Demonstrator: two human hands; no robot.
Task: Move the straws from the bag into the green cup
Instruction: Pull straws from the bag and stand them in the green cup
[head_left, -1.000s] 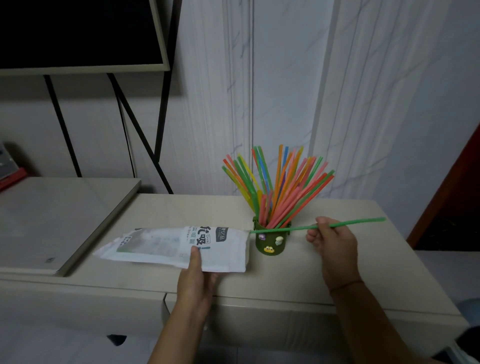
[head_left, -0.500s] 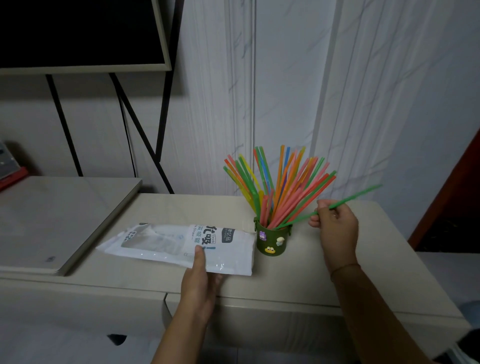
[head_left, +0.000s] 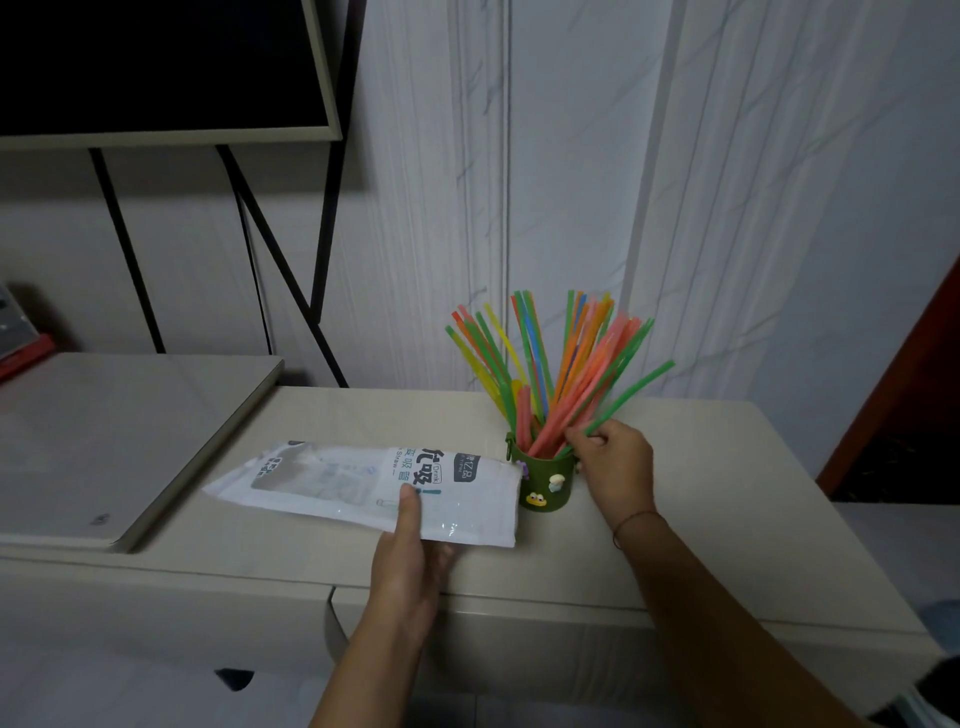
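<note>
Green cup (head_left: 543, 480) stands upright on the worktop (head_left: 717, 499), right of centre; a fan of coloured straws (head_left: 556, 374) stands in it, leaning outward. Right grip (head_left: 615, 462) sits at 3 o'clock of the cup, just beside the rim; it is clenched on one green straw (head_left: 631, 396), pinched near the lower end. The straw slants toward 2 o'clock; its lower tip is at the cup mouth among the others. Bag (head_left: 337, 478) lies flat on the worktop at 9 o'clock of the cup; its right end meets the cup wall; its contents cannot be told. Left grip (head_left: 410, 561) grasps the bag's near edge at 6 o'clock; thumb on top, fingers beneath. Raised slab (head_left: 104, 441) lies at 9 o'clock of the bag; dark screen (head_left: 156, 62) on a black stand (head_left: 280, 270) at 11 o'clock.
</note>
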